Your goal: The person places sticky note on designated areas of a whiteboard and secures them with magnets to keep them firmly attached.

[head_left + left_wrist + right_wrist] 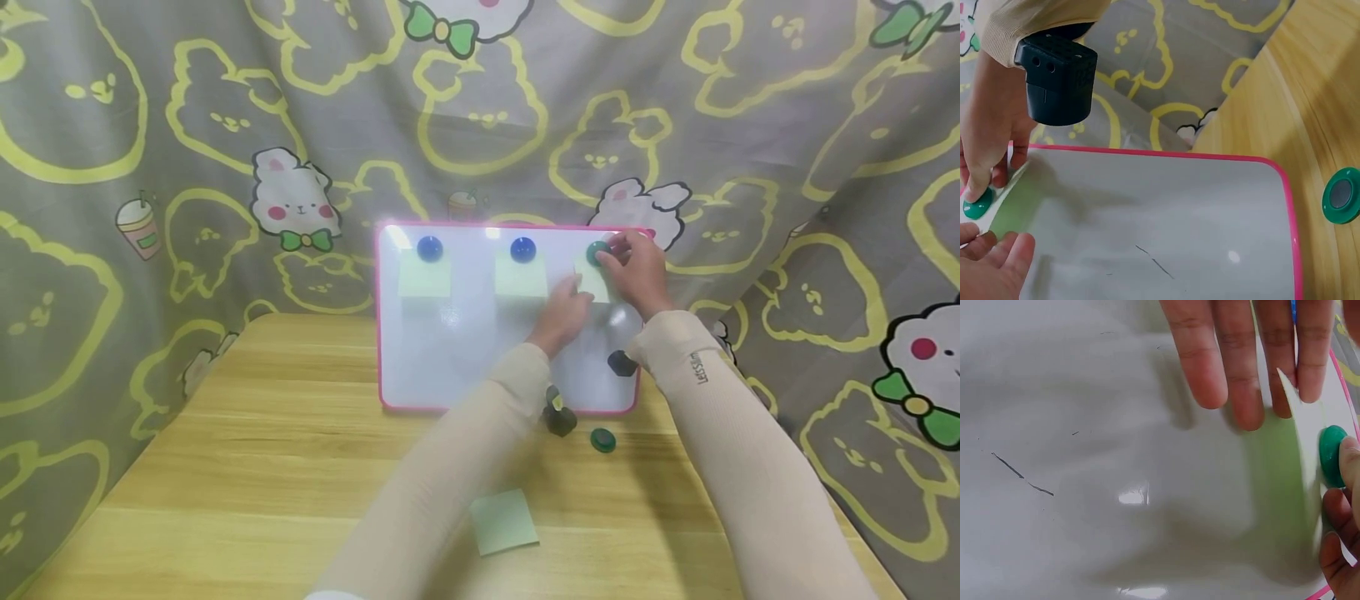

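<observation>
My right hand [637, 271] holds a green round magnet [597, 252] by its edge, thumb on its face, against the top of a pale green sticky note [600, 292]. That note lies at the upper right of a pink-framed whiteboard [457, 358]. Beside its lower left edge is my left hand [561, 317], its fingers [1238, 381] straight and touching the note in the right wrist view. One side of the paper curls away from the board there. Two more notes hang to the left, under a blue magnet [430, 248] and a second blue magnet [522, 249].
A second green magnet [603, 440] lies on the wooden table [247, 467], its grey disc facing up. Nearer the front lies a pad of sticky notes [505, 522]. Behind the board hangs a patterned grey curtain [360, 125]. Black cameras sit on both wrists.
</observation>
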`<state>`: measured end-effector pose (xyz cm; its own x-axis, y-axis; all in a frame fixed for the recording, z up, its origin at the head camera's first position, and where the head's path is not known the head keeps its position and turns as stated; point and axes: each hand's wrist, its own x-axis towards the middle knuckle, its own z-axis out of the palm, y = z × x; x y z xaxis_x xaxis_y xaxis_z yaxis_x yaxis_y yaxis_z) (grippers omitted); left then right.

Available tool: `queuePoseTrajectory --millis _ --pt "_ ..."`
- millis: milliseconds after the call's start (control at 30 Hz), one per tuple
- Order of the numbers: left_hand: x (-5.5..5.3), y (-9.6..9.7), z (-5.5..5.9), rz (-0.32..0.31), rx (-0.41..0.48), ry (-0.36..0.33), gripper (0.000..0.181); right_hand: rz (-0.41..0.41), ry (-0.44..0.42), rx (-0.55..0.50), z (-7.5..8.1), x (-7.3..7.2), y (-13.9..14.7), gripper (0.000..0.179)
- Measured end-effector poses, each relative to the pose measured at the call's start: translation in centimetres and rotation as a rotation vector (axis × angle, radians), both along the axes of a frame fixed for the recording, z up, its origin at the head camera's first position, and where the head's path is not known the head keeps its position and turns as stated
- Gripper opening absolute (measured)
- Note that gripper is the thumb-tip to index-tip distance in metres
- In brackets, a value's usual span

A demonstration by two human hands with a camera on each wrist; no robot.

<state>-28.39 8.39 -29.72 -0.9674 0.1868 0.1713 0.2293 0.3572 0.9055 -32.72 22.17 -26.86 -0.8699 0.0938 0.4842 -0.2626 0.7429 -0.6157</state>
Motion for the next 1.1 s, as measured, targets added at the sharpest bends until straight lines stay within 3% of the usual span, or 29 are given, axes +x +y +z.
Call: queuePoseTrajectory --millis 100,333,567,667,833,967,1100 --pt "0.1 -0.1 0.1 -0.024 0.048 -0.015 0.047 0.0 0.0 0.003 0.0 0.1 0.0 0.03" --pt "0.4 -0.7 0.2 -0.136 0.254 -0.12 0.049 0.0 -0.049 0.019 0.1 0.4 0.2 0.029" --pt "1.2 -1.9 0.0 -0.192 0.207 -0.14 0.055 0.031 -0.108 0.048 -0.2 1.2 0.5 0.034" --pt "1.5 -2.6 -0.3 -0.266 0.287 -0.182 0.057 0.043 -0.12 0.061 -0.5 1.8 0.6 0.037" --pt "1.9 -4.3 -0.8 -0.432 0.446 -0.306 0.058 0.047 -0.085 0.068 -1.5 2.8 1.0 0.035" --pt "2.3 -6.0 -1.3 -0.577 0.399 -0.343 0.057 0.059 -0.084 0.047 -2.4 4.0 1.4 0.035" --pt "3.1 -7.7 -2.1 -0.648 0.184 -0.233 0.045 0.079 -0.109 0.047 -3.8 5.2 1.8 0.038"
